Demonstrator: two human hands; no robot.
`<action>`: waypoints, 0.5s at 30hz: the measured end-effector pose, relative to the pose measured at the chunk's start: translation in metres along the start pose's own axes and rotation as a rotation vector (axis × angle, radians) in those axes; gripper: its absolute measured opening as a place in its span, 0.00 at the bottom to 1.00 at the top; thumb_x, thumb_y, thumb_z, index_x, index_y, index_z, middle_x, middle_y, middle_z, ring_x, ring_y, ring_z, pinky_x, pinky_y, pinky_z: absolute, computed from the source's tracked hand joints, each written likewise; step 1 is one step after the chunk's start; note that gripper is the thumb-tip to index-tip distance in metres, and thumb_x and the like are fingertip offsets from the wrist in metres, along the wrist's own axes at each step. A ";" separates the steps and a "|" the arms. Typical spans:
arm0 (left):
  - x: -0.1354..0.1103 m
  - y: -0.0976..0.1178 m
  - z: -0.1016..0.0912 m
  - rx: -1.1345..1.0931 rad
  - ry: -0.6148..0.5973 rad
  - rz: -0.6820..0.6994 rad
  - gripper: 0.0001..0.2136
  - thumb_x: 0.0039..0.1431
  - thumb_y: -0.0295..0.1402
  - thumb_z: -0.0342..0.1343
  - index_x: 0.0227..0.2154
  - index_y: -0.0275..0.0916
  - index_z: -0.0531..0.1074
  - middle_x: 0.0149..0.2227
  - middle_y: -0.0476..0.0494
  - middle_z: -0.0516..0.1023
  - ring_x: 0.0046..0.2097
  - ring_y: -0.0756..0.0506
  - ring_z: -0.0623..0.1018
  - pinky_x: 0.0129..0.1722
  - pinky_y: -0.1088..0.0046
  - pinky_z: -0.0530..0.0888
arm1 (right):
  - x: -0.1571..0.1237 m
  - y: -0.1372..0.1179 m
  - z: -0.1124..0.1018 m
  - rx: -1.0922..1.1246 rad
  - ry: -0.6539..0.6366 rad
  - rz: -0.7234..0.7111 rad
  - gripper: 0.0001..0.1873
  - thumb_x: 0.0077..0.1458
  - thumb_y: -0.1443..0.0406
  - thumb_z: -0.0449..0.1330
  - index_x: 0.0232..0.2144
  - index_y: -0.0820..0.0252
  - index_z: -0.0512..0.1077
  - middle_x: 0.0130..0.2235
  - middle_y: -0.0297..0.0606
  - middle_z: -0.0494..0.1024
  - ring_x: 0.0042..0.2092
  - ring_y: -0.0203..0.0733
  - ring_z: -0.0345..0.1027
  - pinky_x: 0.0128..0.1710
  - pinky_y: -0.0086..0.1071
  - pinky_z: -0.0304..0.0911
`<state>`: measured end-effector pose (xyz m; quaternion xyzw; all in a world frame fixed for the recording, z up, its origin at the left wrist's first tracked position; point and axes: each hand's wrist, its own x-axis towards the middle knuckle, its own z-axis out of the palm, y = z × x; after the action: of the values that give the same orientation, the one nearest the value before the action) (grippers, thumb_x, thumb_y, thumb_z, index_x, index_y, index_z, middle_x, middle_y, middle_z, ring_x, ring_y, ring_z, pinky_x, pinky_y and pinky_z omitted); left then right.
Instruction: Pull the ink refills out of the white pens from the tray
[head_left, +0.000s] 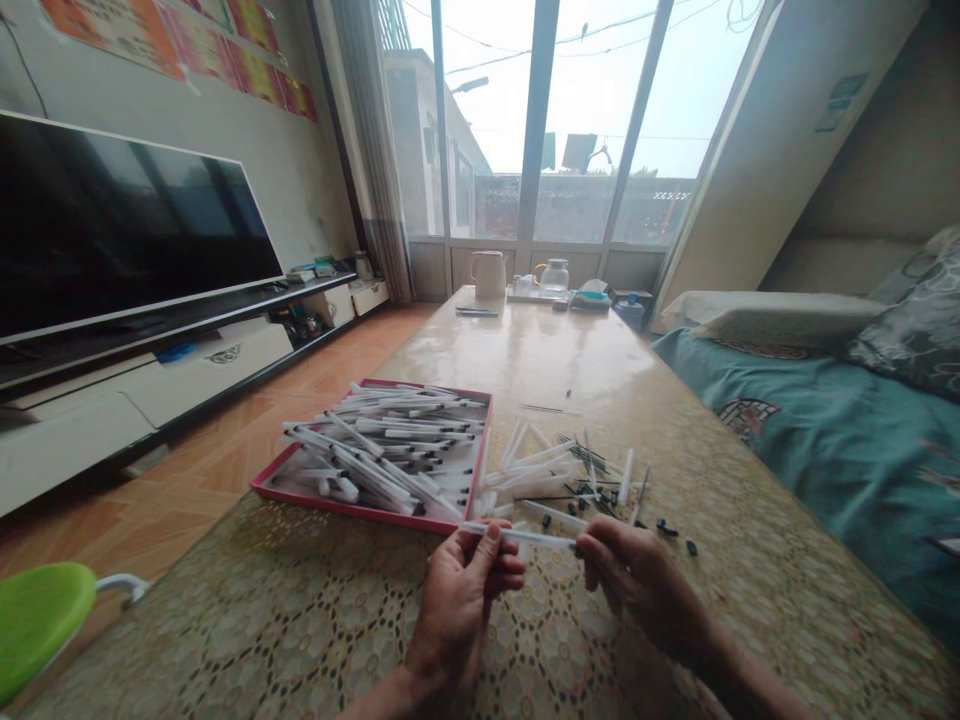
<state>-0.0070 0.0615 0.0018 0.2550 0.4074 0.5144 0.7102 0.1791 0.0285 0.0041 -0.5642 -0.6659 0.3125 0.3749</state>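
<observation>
Both hands: narrow grips; left hand (469, 585) nips one end with thumb and fingers, right hand (630, 570) pinches the other with fingertips.
Green stool (45, 625): near left, beside the counter (330, 610).
White tube (536, 538): held between both hands, near middle of the counter, about level, by the near right corner of the red tray (360, 515). Dark tip at its right end, mostly behind fingers; can't tell how well seated. Risk: off-line pressure could bend the tube or pop the tip out; a weak pinch could drop it.
Black pieces (691, 548): strewn right, just beyond right hand. Risk: wrist or sleeve sweep could scatter them; small ones could roll off.
Tray: left, pinkish-red rim, heaped with white pens (375, 470) with black ends, some overhanging the left rim. Risk: a bump from left hand could slide the overhanging ones off.
Loose tubes (536, 468): right of tray, lying crisscross.
Dark rods (590, 457): right, tangled with tubes and black pieces. Risk: pulling one could drag neighbours along, as they overlap.
Small dark bit (568, 393): alone, farther up the counter. Risk: easily overlooked.
Bed (810, 420): right, teal cover.
Television (127, 235): left, above a low cabinet.
Pitcher (489, 273), glass jug (555, 276): far end of counter, well apart from the pens.
Window (487, 130): farthest, bright.
</observation>
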 end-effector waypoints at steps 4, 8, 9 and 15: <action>-0.001 0.001 0.000 -0.007 -0.009 0.012 0.16 0.39 0.37 0.67 0.28 0.30 0.74 0.21 0.47 0.75 0.21 0.53 0.73 0.20 0.81 0.72 | 0.000 -0.002 -0.002 0.017 -0.013 -0.011 0.11 0.56 0.57 0.53 0.31 0.60 0.66 0.24 0.31 0.71 0.21 0.33 0.62 0.20 0.25 0.58; 0.001 -0.002 -0.002 0.011 -0.024 0.020 0.17 0.37 0.38 0.68 0.28 0.30 0.74 0.21 0.47 0.75 0.20 0.53 0.73 0.19 0.81 0.72 | 0.001 0.001 -0.003 -0.073 -0.013 -0.065 0.21 0.60 0.58 0.46 0.21 0.60 0.68 0.21 0.33 0.70 0.23 0.34 0.64 0.25 0.26 0.58; 0.001 -0.002 -0.002 0.017 -0.022 0.021 0.18 0.37 0.38 0.68 0.28 0.30 0.74 0.20 0.47 0.75 0.20 0.53 0.73 0.19 0.81 0.72 | 0.001 0.001 -0.003 -0.087 -0.013 -0.072 0.22 0.60 0.58 0.46 0.20 0.60 0.67 0.21 0.33 0.71 0.24 0.34 0.65 0.26 0.26 0.59; 0.002 -0.003 -0.002 0.010 -0.010 0.023 0.17 0.37 0.38 0.68 0.28 0.30 0.74 0.21 0.46 0.75 0.21 0.53 0.74 0.20 0.81 0.72 | 0.001 0.001 -0.002 -0.062 -0.025 -0.039 0.11 0.57 0.60 0.52 0.30 0.60 0.68 0.23 0.32 0.72 0.26 0.35 0.66 0.27 0.25 0.59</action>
<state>-0.0070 0.0626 -0.0026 0.2660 0.4034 0.5192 0.7050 0.1811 0.0300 0.0047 -0.5587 -0.6908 0.2911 0.3549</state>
